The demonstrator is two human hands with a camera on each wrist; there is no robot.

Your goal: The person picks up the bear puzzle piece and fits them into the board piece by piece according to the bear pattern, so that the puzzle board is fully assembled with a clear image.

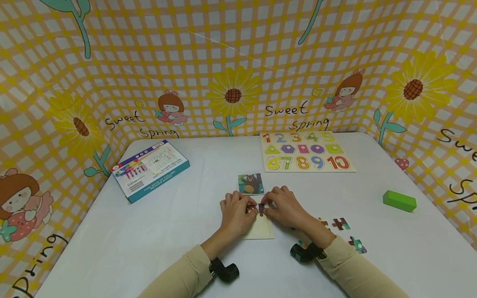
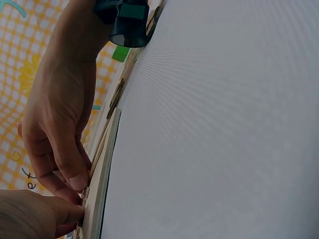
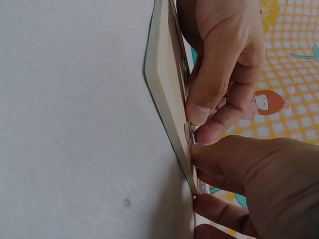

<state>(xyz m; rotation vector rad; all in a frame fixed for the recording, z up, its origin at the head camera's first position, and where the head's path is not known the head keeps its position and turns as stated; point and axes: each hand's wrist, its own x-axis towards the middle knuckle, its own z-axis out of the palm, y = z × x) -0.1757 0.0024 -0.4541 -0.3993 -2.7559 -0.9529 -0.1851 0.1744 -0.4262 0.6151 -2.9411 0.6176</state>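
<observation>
A pale wooden puzzle board (image 1: pixel 261 231) lies in front of me, under both hands. My left hand (image 1: pixel 236 211) bends over its upper left part, thumb and forefinger pinching at a brown puzzle piece (image 1: pixel 250 208) partly hidden by the fingers. From the other side my right hand (image 1: pixel 285 207) pinches a dark purple-brown puzzle piece (image 1: pixel 261 209) at the board's upper right. The fingertips of the two hands are close together, as the right wrist view also shows over the board's edge (image 3: pixel 158 64). Just beyond the board lies a bear picture card (image 1: pixel 251 183).
Loose puzzle pieces (image 1: pixel 340 224) are scattered around my right forearm, some partly covered by it. A green block (image 1: pixel 399 201) lies far right. At the back are a number-and-shape board (image 1: pixel 308 152) and, to the left, a flat box (image 1: pixel 150 170).
</observation>
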